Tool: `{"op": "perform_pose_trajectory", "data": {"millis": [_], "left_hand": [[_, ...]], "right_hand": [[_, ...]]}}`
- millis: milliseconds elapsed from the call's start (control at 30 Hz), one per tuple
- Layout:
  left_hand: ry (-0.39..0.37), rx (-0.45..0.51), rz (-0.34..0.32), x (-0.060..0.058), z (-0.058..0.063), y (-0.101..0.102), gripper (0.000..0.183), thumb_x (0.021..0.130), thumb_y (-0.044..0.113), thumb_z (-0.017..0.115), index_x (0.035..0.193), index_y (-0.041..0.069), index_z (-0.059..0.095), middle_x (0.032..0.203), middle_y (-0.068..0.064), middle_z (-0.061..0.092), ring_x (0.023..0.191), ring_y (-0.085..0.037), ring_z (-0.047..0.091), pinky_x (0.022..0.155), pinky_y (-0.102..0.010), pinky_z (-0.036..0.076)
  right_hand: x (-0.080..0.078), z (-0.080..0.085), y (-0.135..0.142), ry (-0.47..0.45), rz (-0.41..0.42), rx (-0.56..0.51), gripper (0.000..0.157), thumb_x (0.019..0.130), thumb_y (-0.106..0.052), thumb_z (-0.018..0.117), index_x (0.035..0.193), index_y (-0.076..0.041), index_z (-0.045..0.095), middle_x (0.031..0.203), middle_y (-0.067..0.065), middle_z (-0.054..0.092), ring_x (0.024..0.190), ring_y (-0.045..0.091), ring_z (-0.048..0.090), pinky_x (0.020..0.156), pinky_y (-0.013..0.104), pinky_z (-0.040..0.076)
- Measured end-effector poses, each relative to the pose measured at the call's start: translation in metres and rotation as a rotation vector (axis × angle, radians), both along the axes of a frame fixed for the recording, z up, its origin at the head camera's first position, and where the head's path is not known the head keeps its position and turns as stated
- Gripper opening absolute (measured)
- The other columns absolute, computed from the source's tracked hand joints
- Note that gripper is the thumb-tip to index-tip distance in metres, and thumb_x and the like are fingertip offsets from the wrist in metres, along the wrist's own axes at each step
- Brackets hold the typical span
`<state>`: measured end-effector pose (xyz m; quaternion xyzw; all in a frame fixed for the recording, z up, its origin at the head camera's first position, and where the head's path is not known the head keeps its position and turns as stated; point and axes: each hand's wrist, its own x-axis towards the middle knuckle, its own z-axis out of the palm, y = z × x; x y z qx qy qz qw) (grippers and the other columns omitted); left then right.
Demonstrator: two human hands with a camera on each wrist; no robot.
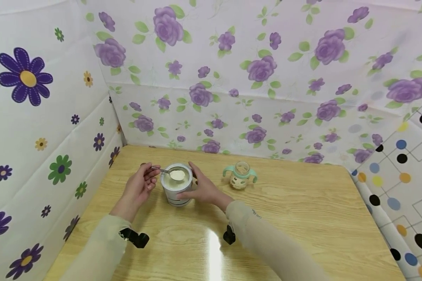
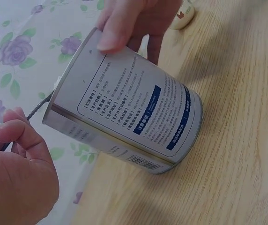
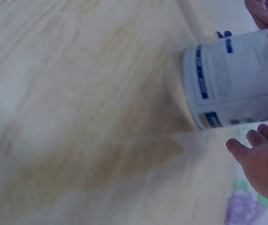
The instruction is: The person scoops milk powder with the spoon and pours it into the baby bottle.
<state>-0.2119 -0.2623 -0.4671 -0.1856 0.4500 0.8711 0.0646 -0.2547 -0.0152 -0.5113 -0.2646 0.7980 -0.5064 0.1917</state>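
Note:
A white can [image 1: 172, 194] with printed text and blue bands on its label [image 2: 129, 103] stands open on the table, pale powder inside. My left hand [image 1: 139, 186] pinches the handle of a metal spoon [image 1: 160, 169] beside the rim. In the head view the spoon's bowl, heaped with off-white powder [image 1: 177, 175], overlaps the can's mouth. My right hand [image 1: 204, 190] holds the can from its right side, thumb on the near wall and fingers behind it. In the left wrist view the spoon's bowl is hidden by the can.
To the right of the can stands a small cup [image 1: 240, 180] with mint-green handles and no lid. The wooden table [image 1: 295, 218] meets flower-patterned cloth at the back and left. Dotted cloth [image 1: 404, 187] hangs on the right.

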Motion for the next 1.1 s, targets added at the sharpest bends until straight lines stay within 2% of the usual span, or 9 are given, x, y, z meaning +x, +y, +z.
{"op": "perform_pose_trajectory", "data": {"millis": [133, 267, 467, 600, 833, 1100], "left_hand": [[0.007, -0.004, -0.009, 0.001, 0.002, -0.002, 0.044, 0.117, 0.026, 0.046, 0.089, 0.010, 0.076, 0.076, 0.002, 0.074, 0.058, -0.006, 0.053, 0.045, -0.014, 0.035], [0.015, -0.005, -0.023, 0.001, 0.004, -0.004, 0.045, 0.117, 0.026, 0.045, 0.088, 0.010, 0.076, 0.075, 0.003, 0.074, 0.059, -0.006, 0.053, 0.045, -0.014, 0.035], [0.008, 0.011, -0.036, 0.001, 0.006, -0.007, 0.044, 0.116, 0.026, 0.047, 0.089, 0.009, 0.077, 0.077, 0.002, 0.075, 0.059, -0.006, 0.053, 0.044, -0.015, 0.036], [0.002, 0.013, -0.052, 0.000, 0.008, -0.007, 0.042, 0.116, 0.026, 0.047, 0.091, 0.009, 0.076, 0.078, 0.002, 0.075, 0.060, -0.006, 0.053, 0.044, -0.015, 0.037], [0.012, 0.007, -0.073, 0.001, 0.014, -0.007, 0.039, 0.116, 0.027, 0.047, 0.097, 0.007, 0.074, 0.081, 0.001, 0.074, 0.062, -0.006, 0.053, 0.045, -0.015, 0.037], [0.043, 0.019, -0.083, 0.001, 0.019, -0.005, 0.039, 0.116, 0.027, 0.047, 0.097, 0.006, 0.074, 0.080, 0.001, 0.075, 0.061, -0.006, 0.052, 0.044, -0.014, 0.035]], "right_hand": [[-0.004, 0.014, 0.012, 0.032, 0.011, 0.011, 0.123, 0.090, -0.030, 0.091, 0.173, -0.024, 0.000, 0.176, 0.012, 0.025, 0.161, 0.028, 0.027, 0.126, 0.055, 0.032], [-0.005, 0.034, 0.032, 0.071, 0.016, 0.019, 0.123, 0.089, -0.027, 0.091, 0.173, -0.026, 0.001, 0.176, 0.010, 0.025, 0.162, 0.028, 0.025, 0.127, 0.054, 0.031], [-0.010, 0.066, 0.079, 0.216, 0.017, 0.084, 0.124, 0.088, -0.030, 0.092, 0.174, -0.022, 0.003, 0.176, 0.010, 0.025, 0.161, 0.029, 0.026, 0.128, 0.050, 0.029], [-0.016, 0.079, 0.118, 0.257, -0.011, 0.120, 0.121, 0.087, -0.033, 0.092, 0.174, -0.026, 0.007, 0.176, 0.007, 0.025, 0.161, 0.031, 0.025, 0.129, 0.053, 0.026], [-0.028, 0.076, 0.168, 0.270, -0.070, 0.179, 0.115, 0.090, -0.035, 0.089, 0.173, -0.026, 0.010, 0.177, 0.008, 0.023, 0.162, 0.034, 0.020, 0.128, 0.060, 0.023], [-0.035, 0.051, 0.188, 0.224, -0.100, 0.201, 0.116, 0.091, -0.039, 0.088, 0.174, -0.021, 0.010, 0.177, 0.014, 0.022, 0.162, 0.038, 0.018, 0.128, 0.063, 0.022]]}}
